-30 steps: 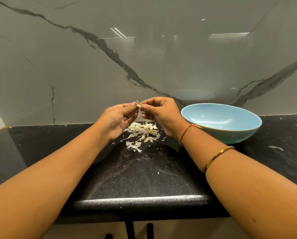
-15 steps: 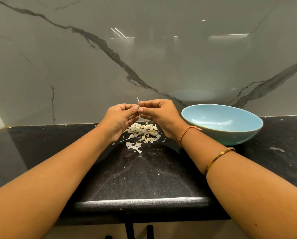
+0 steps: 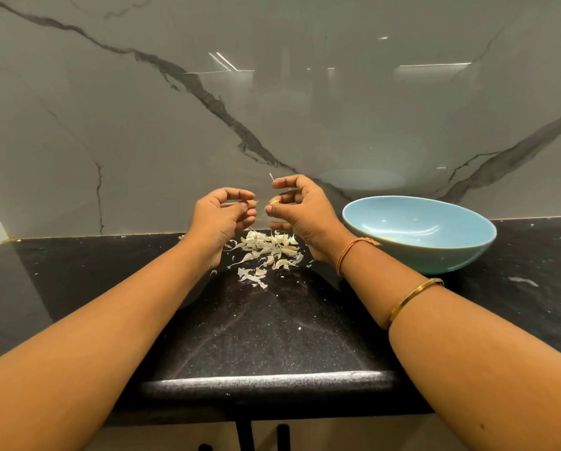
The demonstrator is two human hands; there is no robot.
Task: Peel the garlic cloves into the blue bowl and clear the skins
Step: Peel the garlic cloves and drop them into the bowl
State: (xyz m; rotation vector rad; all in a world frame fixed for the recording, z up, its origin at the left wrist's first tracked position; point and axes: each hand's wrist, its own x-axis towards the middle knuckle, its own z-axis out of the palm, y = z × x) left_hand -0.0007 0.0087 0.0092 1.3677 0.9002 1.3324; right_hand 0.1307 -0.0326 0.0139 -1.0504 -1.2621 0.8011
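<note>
Garlic clove point(image 3: 274, 202) is pinched in the fingertips of the right hand point(image 3: 301, 209). The left hand point(image 3: 222, 214) is curled just beside it; whether anything is held there cannot be told. Skins point(image 3: 269, 249) are scattered beneath on the black countertop point(image 3: 272, 327), with the blue bowl point(image 3: 435, 258) set to the right.

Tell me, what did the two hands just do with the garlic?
The hands pulled apart. The left hand moved left and let go of the garlic clove, while the right hand keeps pinching it. The skins and the blue bowl stayed put.
</note>
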